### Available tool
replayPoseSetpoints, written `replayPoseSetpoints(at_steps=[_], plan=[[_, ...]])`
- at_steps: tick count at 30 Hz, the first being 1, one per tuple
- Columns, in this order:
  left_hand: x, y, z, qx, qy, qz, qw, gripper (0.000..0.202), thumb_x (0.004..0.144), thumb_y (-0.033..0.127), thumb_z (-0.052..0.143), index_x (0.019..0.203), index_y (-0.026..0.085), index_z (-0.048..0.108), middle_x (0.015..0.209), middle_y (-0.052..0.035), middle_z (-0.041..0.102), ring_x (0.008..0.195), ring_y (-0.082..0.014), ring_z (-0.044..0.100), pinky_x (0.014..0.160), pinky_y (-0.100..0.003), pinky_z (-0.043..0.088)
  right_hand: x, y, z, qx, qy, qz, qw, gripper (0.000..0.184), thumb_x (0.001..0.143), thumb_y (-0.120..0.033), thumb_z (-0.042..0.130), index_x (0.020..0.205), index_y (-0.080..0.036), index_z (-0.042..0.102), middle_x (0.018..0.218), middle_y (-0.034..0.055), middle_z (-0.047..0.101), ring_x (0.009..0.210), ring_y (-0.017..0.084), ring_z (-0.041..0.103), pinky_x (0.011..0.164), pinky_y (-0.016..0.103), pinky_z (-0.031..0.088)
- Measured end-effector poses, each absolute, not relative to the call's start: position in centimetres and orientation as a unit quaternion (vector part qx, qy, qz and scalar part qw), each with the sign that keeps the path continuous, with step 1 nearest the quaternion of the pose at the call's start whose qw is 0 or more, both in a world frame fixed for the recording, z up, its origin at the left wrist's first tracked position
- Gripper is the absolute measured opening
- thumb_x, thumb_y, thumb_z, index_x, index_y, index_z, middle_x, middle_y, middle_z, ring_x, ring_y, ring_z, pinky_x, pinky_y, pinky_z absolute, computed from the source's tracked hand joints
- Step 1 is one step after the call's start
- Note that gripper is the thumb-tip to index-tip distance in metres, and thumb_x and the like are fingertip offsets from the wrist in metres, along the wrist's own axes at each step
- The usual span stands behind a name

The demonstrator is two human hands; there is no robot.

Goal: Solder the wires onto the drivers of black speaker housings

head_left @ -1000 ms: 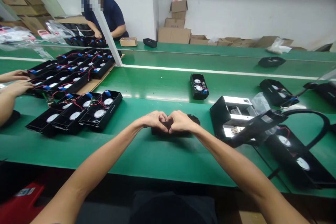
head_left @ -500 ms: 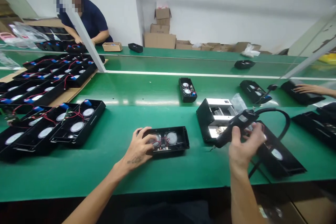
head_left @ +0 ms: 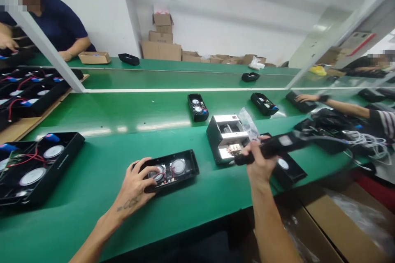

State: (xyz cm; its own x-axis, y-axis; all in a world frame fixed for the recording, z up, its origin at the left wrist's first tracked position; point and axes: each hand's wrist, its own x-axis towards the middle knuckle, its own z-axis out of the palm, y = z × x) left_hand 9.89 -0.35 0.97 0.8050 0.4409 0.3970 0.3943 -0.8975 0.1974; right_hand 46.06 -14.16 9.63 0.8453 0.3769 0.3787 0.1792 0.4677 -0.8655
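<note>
My left hand [head_left: 135,185] rests with spread fingers on the left end of a black speaker housing [head_left: 175,168] that lies on the green bench [head_left: 101,172], two round drivers and red wires showing inside. My right hand [head_left: 259,162] is closed round the grip of a black corded power tool [head_left: 277,144], held level above the bench to the right of the housing. A black box with a white inside [head_left: 226,135] stands just behind the tool.
More open speaker housings [head_left: 33,164] crowd the left side. Single housings [head_left: 197,107] sit on the conveyor belt behind. A person's arm [head_left: 339,107] reaches in at right, another person [head_left: 58,24] works at far left. An open carton [head_left: 333,222] stands below right.
The view has swung right. My right hand has lifted the tool off the bench and closed fully on it. My left hand stays on the housing.
</note>
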Motion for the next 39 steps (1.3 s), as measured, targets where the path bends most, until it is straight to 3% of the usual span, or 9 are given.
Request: replayPoseSetpoints(at_steps=[3, 6, 9, 15, 21, 39], plan=[[11.4, -1.1, 1.1, 0.946, 0.223, 0.228, 0.057, 0.009, 0.079, 0.020, 0.080, 0.078, 0.027, 0.075, 0.121, -0.0049, 0.077, 0.140, -0.0412, 0.050, 0.109, -0.064, 0.040, 47.6, -13.7, 11.5, -0.518, -0.291, -0.062, 0.802, 0.045, 0.081, -0.041, 0.082, 0.111, -0.023, 0.055, 0.059, -0.0108, 0.055, 0.046, 0.012, 0.052, 0.055, 0.031, 0.049], [13.3, -1.9, 1.4, 0.944, 0.227, 0.228, 0.075, 0.011, 0.078, 0.019, 0.082, 0.079, 0.026, 0.074, 0.121, -0.0047, 0.077, 0.140, -0.0417, 0.050, 0.109, -0.065, 0.039, 48.4, -12.9, 11.6, -0.564, -0.343, -0.084, 0.746, 0.037, 0.083, -0.041, 0.081, 0.101, -0.022, 0.055, 0.054, -0.0103, 0.057, 0.043, 0.013, 0.053, 0.060, 0.034, 0.051], [14.4, -2.4, 1.5, 0.942, 0.228, 0.230, 0.089, 0.013, 0.075, 0.016, 0.083, 0.077, 0.025, 0.074, 0.121, -0.0041, 0.077, 0.139, -0.0426, 0.050, 0.108, -0.066, 0.039, 48.2, -12.9, 11.1, -0.586, -0.382, -0.018, 0.714, 0.035, 0.081, -0.036, 0.083, 0.095, -0.022, 0.055, 0.052, -0.0105, 0.057, 0.042, 0.011, 0.051, 0.058, 0.032, 0.049], [14.6, -2.6, 1.6, 0.935, 0.238, 0.240, 0.107, 0.016, 0.073, 0.016, 0.086, 0.074, 0.024, 0.072, 0.120, -0.0038, 0.077, 0.140, -0.0416, 0.050, 0.111, -0.067, 0.037, 42.9, -14.4, 11.8, -0.471, -0.410, 0.184, 0.759, 0.032, 0.088, -0.027, 0.079, 0.111, -0.025, 0.057, 0.054, -0.0136, 0.049, 0.040, 0.008, 0.044, 0.044, 0.025, 0.040], [14.6, -2.3, 1.6, 0.939, 0.237, 0.226, 0.106, 0.016, 0.073, 0.019, 0.087, 0.074, 0.025, 0.072, 0.121, -0.0034, 0.077, 0.139, -0.0413, 0.050, 0.109, -0.065, 0.037, 37.2, -13.1, 11.1, -0.377, -0.433, 0.230, 0.786, 0.029, 0.094, -0.024, 0.072, 0.116, -0.029, 0.055, 0.060, -0.0125, 0.047, 0.042, 0.007, 0.045, 0.044, 0.023, 0.042], [14.7, -2.1, 1.4, 0.935, 0.239, 0.234, 0.117, 0.015, 0.072, 0.018, 0.086, 0.076, 0.025, 0.074, 0.119, -0.0048, 0.077, 0.138, -0.0414, 0.050, 0.110, -0.066, 0.037, 35.4, -10.8, 8.9, -0.412, -0.455, 0.275, 0.740, 0.029, 0.093, -0.030, 0.074, 0.109, -0.027, 0.051, 0.059, -0.0124, 0.051, 0.042, 0.008, 0.046, 0.044, 0.023, 0.042]])
